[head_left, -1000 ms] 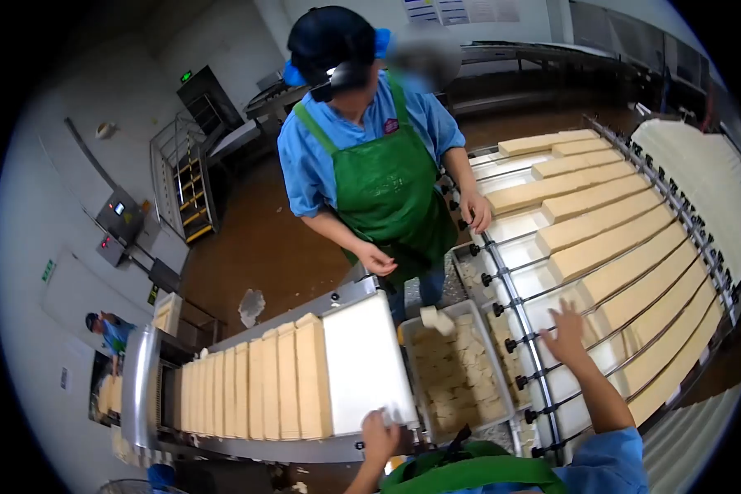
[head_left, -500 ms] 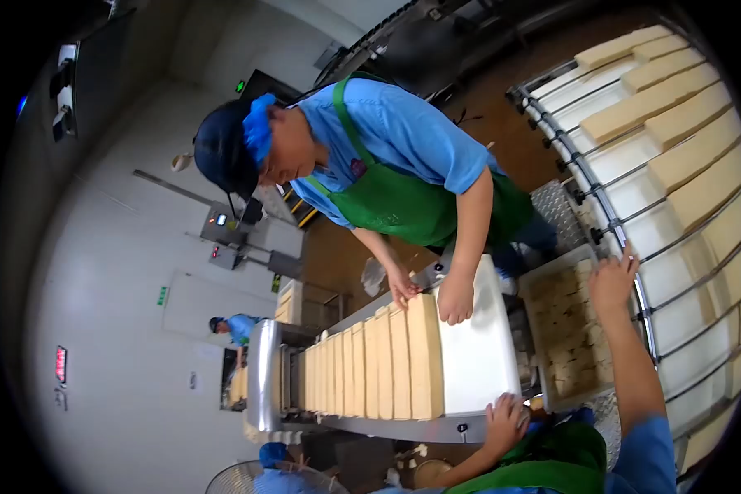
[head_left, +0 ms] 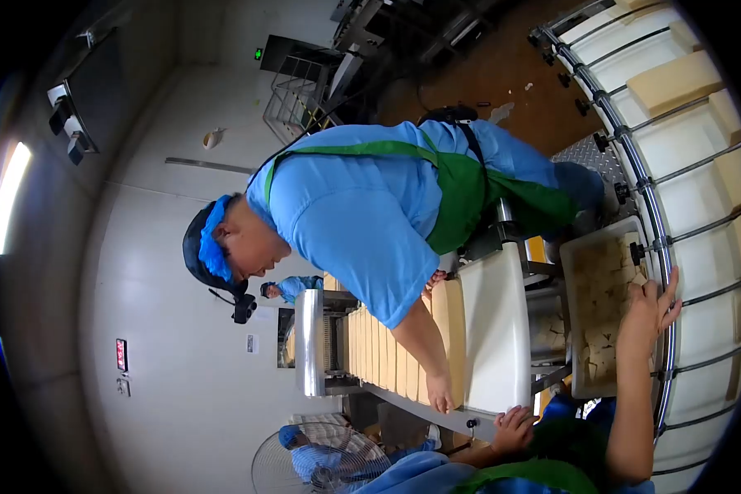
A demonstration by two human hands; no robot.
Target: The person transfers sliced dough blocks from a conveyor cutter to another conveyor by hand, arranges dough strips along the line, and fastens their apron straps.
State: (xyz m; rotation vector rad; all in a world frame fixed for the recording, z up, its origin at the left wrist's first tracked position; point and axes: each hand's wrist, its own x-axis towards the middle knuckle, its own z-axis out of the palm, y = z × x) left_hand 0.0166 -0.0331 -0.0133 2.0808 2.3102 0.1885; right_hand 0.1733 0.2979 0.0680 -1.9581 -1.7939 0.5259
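My left hand (head_left: 514,428) rests on the near corner of the white conveyor belt (head_left: 494,337), its fingers loosely bent over the edge and apart, holding nothing. By the black-and-metal guide rail (head_left: 668,346) of the right-hand line, my right hand (head_left: 654,309) has its fingers spread, with the fingertips at the rail. A small pale piece (head_left: 639,280) shows at those fingers; I cannot tell whether they touch it. Below this hand sits a tray (head_left: 579,329) of broken cream-coloured pieces. A row of cream-coloured slabs (head_left: 448,329) lies across the belt beyond my left hand.
A co-worker (head_left: 354,206) in a green apron leans across the belt, hands at both ends of the nearest slab. More slabs (head_left: 675,82) lie on the right-hand line under crossing rods. A wire-guarded fan (head_left: 321,461) stands at the lower left, with other people beyond.
The view has shifted. The co-worker now bends further over the belt, one hand reaching across to the slab's near end. My left hand stays at the belt corner; my right stays by the rail.
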